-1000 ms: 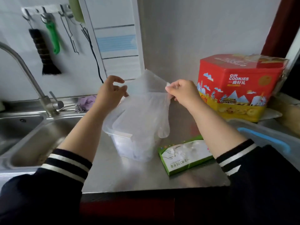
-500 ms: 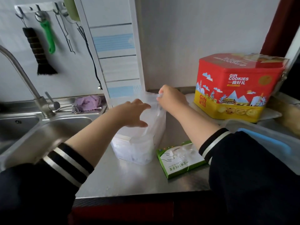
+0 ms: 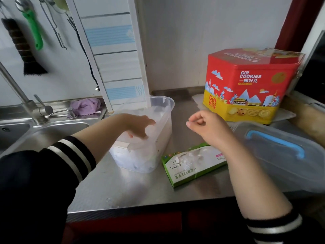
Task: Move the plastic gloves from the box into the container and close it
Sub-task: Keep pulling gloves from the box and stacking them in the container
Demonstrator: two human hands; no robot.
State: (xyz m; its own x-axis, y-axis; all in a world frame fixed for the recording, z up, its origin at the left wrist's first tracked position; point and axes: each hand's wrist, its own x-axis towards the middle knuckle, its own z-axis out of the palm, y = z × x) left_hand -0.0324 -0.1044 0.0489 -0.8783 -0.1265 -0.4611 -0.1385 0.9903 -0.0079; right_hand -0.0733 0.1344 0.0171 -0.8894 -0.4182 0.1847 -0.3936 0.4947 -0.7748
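Observation:
A clear plastic container (image 3: pixel 167 110) stands on the steel counter, holding crumpled clear plastic gloves (image 3: pixel 149 152). My left hand (image 3: pixel 139 125) reaches down into it and presses on the gloves with spread fingers. My right hand (image 3: pixel 207 127) hovers to the right of the container, above the counter, fingers loosely curled and holding nothing. Below it lies the green glove box (image 3: pixel 186 171), flat, with clear gloves showing through its opening. The container's clear lid with a blue handle (image 3: pixel 274 145) rests at the right.
A red and yellow cookie tin (image 3: pixel 249 85) stands behind the lid. A steel sink (image 3: pixel 44 136) with a faucet (image 3: pixel 26 103) lies to the left, a purple cloth (image 3: pixel 86 106) on its rim. Utensils and a brush hang on the wall.
The glove that both hands held up over the container has gone down into it. My left hand followed it inside, and my right hand let go and drew back to the right.

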